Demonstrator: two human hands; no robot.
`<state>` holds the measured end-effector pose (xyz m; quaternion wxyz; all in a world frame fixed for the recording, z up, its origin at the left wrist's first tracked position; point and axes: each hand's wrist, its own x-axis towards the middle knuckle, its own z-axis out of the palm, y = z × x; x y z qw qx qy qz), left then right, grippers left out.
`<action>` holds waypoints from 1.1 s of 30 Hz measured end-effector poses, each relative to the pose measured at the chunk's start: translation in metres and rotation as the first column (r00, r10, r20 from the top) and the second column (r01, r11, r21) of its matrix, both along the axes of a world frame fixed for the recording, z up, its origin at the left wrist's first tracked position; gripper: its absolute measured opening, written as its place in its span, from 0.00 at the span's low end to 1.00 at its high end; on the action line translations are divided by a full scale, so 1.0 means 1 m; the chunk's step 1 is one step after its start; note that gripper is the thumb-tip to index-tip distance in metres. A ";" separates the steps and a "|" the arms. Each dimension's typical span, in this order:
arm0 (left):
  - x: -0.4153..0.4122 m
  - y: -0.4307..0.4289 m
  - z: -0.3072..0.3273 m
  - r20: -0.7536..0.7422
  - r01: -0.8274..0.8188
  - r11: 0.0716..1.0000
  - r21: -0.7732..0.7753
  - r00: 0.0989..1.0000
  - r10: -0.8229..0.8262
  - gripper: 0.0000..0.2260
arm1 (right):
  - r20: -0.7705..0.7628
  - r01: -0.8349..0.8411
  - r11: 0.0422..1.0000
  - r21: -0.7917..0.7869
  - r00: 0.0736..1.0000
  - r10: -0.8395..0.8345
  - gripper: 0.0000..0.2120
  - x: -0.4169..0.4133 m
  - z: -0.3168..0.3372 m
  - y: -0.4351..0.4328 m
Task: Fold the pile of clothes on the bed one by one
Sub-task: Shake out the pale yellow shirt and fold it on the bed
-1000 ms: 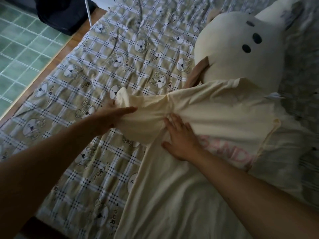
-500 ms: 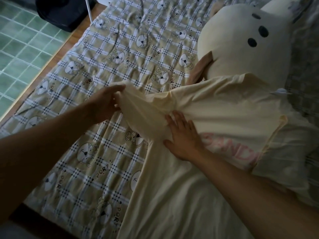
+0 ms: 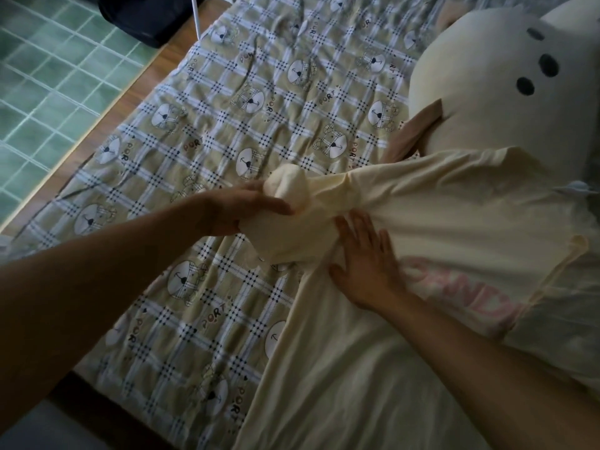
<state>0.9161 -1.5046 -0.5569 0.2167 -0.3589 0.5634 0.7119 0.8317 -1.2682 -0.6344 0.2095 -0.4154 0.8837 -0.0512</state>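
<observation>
From my remote seat I see the cream T-shirt point(image 3: 454, 222) spread on the bed point(image 3: 227, 125), its upper part draped against a big pale plush toy point(image 3: 487, 92) and its hem running toward the camera. My left hand point(image 3: 246, 209) has its fingers curled round the bunched end of the sleeve point(image 3: 308, 196), lifting it just off the checked cover. I judge this is so the sleeve can swing inward over the body of the shirt. My right hand point(image 3: 367, 267) lies flat with fingers spread, pressing the cloth just beside the sleeve seam and next to the pink lettering point(image 3: 470, 293). It seems to serve as an anchor, so the pull from the other side makes a crease rather than dragging the whole garment. This looks like the first fold of this shirt. More pale cloth point(image 3: 565, 306) lies under its far edge, though I cannot tell what garment it is. As for containers, I see no basket or box, only a dark bag-like shape point(image 3: 146, 17) on the floor, its inside hidden from me.
</observation>
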 end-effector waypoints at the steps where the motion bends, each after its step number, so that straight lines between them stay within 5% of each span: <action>1: -0.003 0.000 0.000 -0.036 0.001 0.998 -0.060 0.999 -0.004 0.20 | -0.003 0.002 1.000 0.007 1.000 -0.002 0.42 0.001 0.000 0.000; 5: -0.006 -0.013 -0.001 -0.188 -0.136 0.927 -0.350 0.979 0.073 0.20 | -0.011 -0.009 1.000 0.023 1.000 0.009 0.42 0.000 0.000 -0.001; 9: 0.008 -0.015 -0.017 -0.178 -0.282 0.772 -0.570 0.959 0.219 0.21 | -0.039 -0.004 1.000 0.019 0.999 0.005 0.42 0.002 -0.002 -0.002; 13: 0.026 -0.015 -0.034 -0.156 -0.632 0.584 -0.510 0.735 0.660 0.29 | -0.058 -0.003 1.000 0.021 0.998 0.004 0.41 0.005 -0.003 -0.004; 18: 0.038 0.001 -0.025 -0.021 -0.533 0.820 -0.209 0.841 0.541 0.38 | -0.009 0.043 0.999 0.018 0.999 -0.043 0.37 0.001 0.008 -0.013; 21: 0.043 -0.011 -0.016 0.074 -0.430 0.900 -0.068 0.898 0.434 0.30 | -0.040 0.174 0.967 -0.185 0.982 -0.185 0.28 -0.014 0.036 -0.047; 24: 0.046 -0.024 -0.012 0.076 -0.298 0.953 -0.053 0.950 0.301 0.26 | 0.041 0.091 0.946 -0.313 0.996 -0.082 0.26 -0.035 0.058 -0.101; 26: 0.047 -0.028 -0.016 -0.033 -0.211 0.955 -0.211 0.977 0.208 0.22 | 0.259 0.025 0.964 -0.266 0.965 0.047 0.31 -0.039 0.069 -0.142; 29: 0.045 -0.025 -0.018 -0.223 -0.235 0.921 -0.312 0.960 0.169 0.16 | 0.622 -0.025 0.996 -0.090 0.780 0.076 0.32 -0.041 0.071 -0.190; 33: 0.049 -0.013 -0.026 -0.333 -0.446 0.889 -0.100 0.857 0.393 0.16 | 0.776 -0.062 0.983 0.173 0.624 -0.097 0.12 -0.060 0.066 -0.216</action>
